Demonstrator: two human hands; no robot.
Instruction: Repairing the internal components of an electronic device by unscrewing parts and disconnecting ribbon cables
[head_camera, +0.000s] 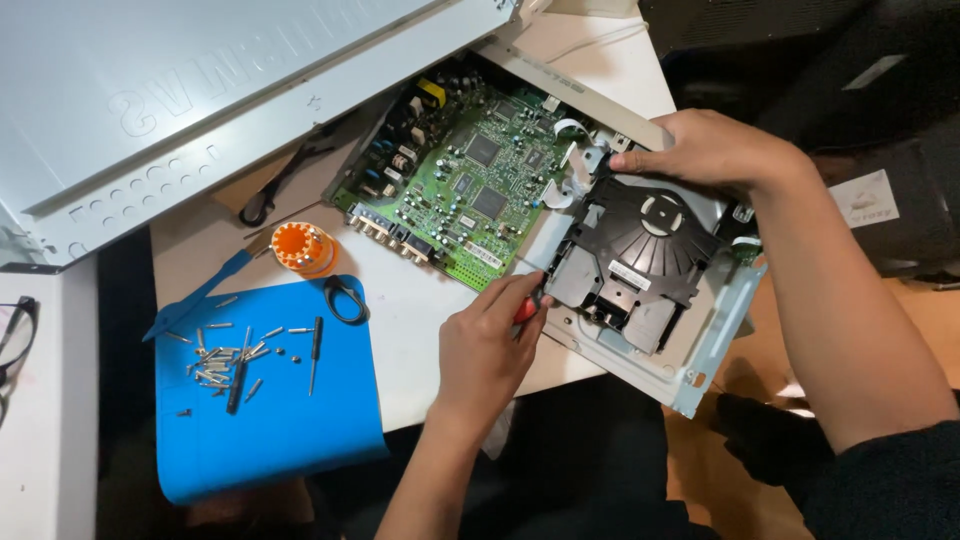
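At the right edge of the white bench (420, 300), the black plastic disc-drive unit in its grey metal tray (640, 260) lies just up and right of the left hand (490, 345) — clamped on a small red-handled screwdriver (527, 308), tip at the drive's near-left corner. The right hand (705, 150) presses, fingers together, on the far edge — steadying. The green circuit board (470, 185) sits beside it.

- A white table (420, 330) sits under the grip.
- A second white table (50, 420) stands far left of it.
- Brown floor (740, 480) shows lower right, with dark shapes (800, 60) above.
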